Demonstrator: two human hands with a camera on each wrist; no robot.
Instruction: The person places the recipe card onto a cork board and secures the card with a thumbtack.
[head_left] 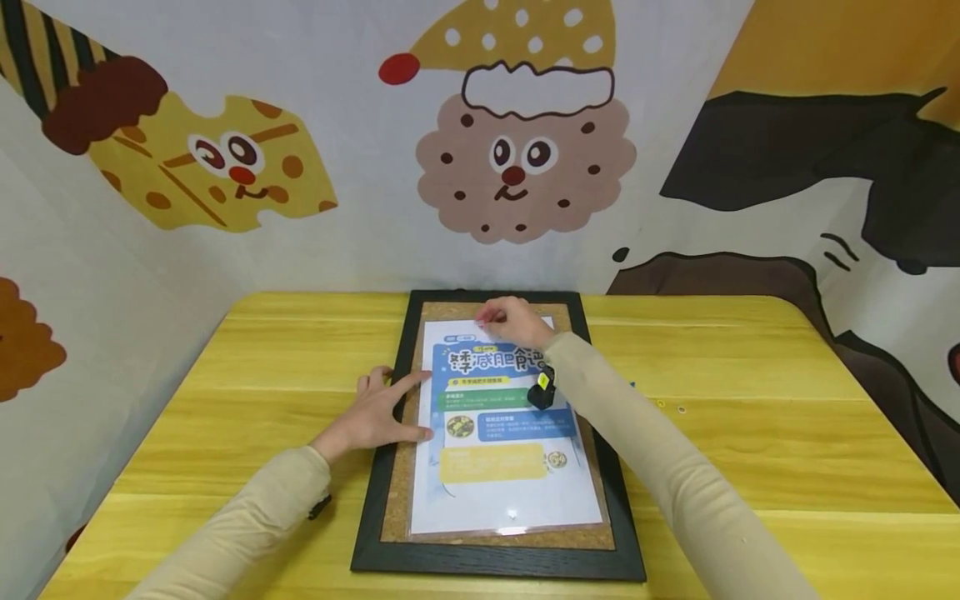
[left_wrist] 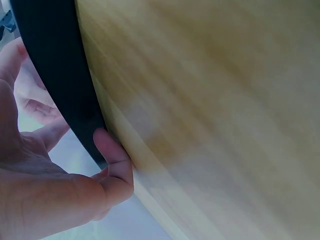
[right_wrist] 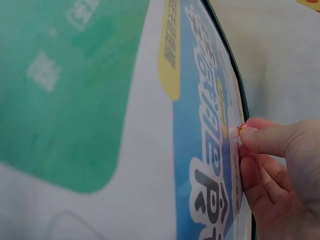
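A laminated poster (head_left: 502,504) with Chinese print lies on a cork board (head_left: 397,508) in a black frame (head_left: 495,562). At the poster's top edge, my right hand (head_left: 517,321) pinches a small thumbtack (right_wrist: 243,128) with a red rim and yellowish face between thumb and index finger. The tack is right at the poster's surface. My left hand (head_left: 371,417) is spread across the frame's left side, thumb and index fingertip on the poster's left edge. In the left wrist view its little finger (left_wrist: 112,152) bends at the frame's outer edge.
The board rests on a yellow wood-grain table (head_left: 262,400). Right of it lie small round pieces (head_left: 682,409) and a blue bit beside the right sleeve (head_left: 660,450). A cartoon-printed wall (head_left: 360,250) stands right behind the table.
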